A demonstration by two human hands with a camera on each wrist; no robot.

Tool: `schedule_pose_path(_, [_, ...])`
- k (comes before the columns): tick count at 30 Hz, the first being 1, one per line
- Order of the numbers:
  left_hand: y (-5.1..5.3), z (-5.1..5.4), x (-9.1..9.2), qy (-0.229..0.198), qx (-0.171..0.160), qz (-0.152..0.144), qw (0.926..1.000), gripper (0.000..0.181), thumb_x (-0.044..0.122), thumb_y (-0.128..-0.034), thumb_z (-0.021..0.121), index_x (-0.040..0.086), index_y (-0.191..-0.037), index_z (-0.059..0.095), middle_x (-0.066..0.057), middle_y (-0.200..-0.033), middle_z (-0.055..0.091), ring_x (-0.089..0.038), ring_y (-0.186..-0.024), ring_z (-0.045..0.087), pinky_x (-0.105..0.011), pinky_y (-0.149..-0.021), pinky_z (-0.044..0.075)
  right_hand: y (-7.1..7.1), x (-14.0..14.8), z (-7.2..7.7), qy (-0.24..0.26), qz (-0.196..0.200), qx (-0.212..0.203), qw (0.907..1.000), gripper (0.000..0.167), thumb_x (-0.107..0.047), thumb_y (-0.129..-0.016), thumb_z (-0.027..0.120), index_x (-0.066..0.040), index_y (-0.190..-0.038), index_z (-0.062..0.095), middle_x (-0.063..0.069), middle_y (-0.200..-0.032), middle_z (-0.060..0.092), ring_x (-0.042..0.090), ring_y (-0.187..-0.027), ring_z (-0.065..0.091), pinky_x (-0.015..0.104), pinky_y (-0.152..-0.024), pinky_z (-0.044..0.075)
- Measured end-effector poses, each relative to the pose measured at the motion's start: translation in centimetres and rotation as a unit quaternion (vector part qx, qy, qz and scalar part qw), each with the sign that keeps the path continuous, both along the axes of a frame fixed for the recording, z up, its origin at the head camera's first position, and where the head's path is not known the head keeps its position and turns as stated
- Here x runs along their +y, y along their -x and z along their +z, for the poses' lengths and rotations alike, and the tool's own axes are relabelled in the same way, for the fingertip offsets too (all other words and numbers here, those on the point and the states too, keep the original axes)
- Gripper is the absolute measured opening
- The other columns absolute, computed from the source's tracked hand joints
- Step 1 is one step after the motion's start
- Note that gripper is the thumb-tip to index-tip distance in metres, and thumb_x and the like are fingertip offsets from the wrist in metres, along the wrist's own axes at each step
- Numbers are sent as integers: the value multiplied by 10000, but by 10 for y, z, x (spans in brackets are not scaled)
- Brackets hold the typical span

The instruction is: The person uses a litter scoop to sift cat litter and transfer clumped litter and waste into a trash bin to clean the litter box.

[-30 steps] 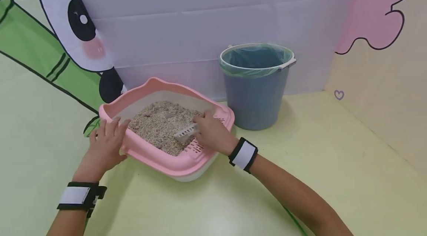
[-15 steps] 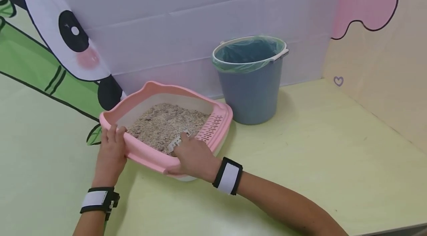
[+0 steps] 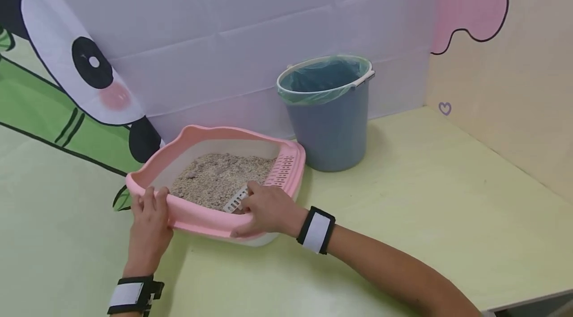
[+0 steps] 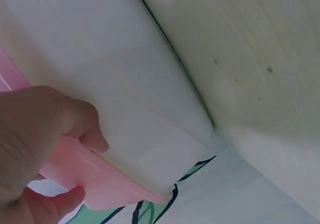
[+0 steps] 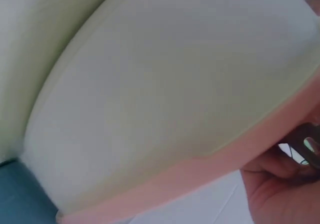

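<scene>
A pink-rimmed litter box [image 3: 197, 216] with a white base sits on the table, holding grey-brown litter [image 3: 219, 175]. My left hand [image 3: 149, 232] grips its front-left rim, fingers over the top; the left wrist view shows the thumb against the outside of the pink rim [image 4: 100, 179]. At the near right rim, my right hand [image 3: 274, 209] holds a pale slotted litter scoop [image 3: 235, 200], with its thumb over the rim. The scoop's blade lies at the litter's near edge, and its handle is hidden by the hand. The right wrist view mostly shows the white base [image 5: 150, 99].
A blue-grey bucket [image 3: 329, 130] with a green bag liner [image 3: 313, 95] stands behind the box's right end, close to it. Behind both hangs a printed cloth [image 3: 241, 58]. The pale yellow table [image 3: 403, 197] extends right, its edge showing at bottom right.
My right hand has moved from the box's slotted right side to the near rim, bringing the scoop along. My left hand's spread fingers have drawn together on the rim. The head view has shifted.
</scene>
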State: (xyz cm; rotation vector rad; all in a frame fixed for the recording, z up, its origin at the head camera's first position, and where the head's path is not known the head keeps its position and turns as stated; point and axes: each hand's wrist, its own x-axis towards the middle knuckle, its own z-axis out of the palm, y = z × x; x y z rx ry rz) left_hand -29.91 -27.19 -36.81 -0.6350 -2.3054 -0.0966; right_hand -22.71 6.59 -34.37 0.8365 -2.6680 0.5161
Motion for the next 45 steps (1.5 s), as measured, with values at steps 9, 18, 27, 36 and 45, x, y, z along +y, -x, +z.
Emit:
schedule_pose_path(9, [-25, 4, 16, 65, 330, 244, 9991, 880, -231, -541, 775, -57, -1333, 434, -369, -1139, 448, -638, -959, 434, -729, -755, 495, 15, 27, -4, 138, 719, 431, 9964, 459, -693, -792, 801, -251, -915, 775, -46, -988, 558, 43, -694, 492, 123, -570, 381])
schedule_pose_path(18, [-48, 9, 12, 435, 296, 535, 9972, 957, -116, -551, 878, -11, -1375, 405, -383, -1163, 464, -643, -993, 454, -741, -857, 447, 14, 35, -4, 67, 954, 597, 9936, 509, -701, -766, 816, -252, -1005, 808, -46, -1002, 587, 60, -751, 526, 145, -631, 421])
schedule_pose_path(27, [-21, 1, -46, 525, 727, 200, 9958, 989, -67, -559, 879, 2, -1453, 461, -356, -1405, 510, -654, -1369, 411, -810, -924, 409, 0, 19, -3, -213, 417, 888, 9949, 534, -758, -791, 752, -260, -969, 824, -42, -920, 576, 57, -655, 491, 175, -528, 386])
schedule_pose_path(36, [3, 7, -60, 203, 233, -93, 9995, 853, -120, -645, 822, -11, -1419, 481, -252, -1504, 473, -525, -1553, 277, -794, -969, 485, 5, 17, -7, -139, 250, 1661, 9857, 510, -740, -819, 737, -253, -933, 834, -34, -868, 572, 44, -596, 441, 159, -482, 346])
schedule_pose_path(45, [-7, 3, -47, -559, 10, -117, 9984, 804, -240, -613, 719, -30, -1359, 506, -282, -1468, 494, -533, -1562, 257, -813, -1038, 421, 12, 21, -7, -144, 300, 1624, 9862, 499, -770, -785, 744, -294, -901, 835, -53, -867, 566, 37, -583, 437, 165, -459, 304])
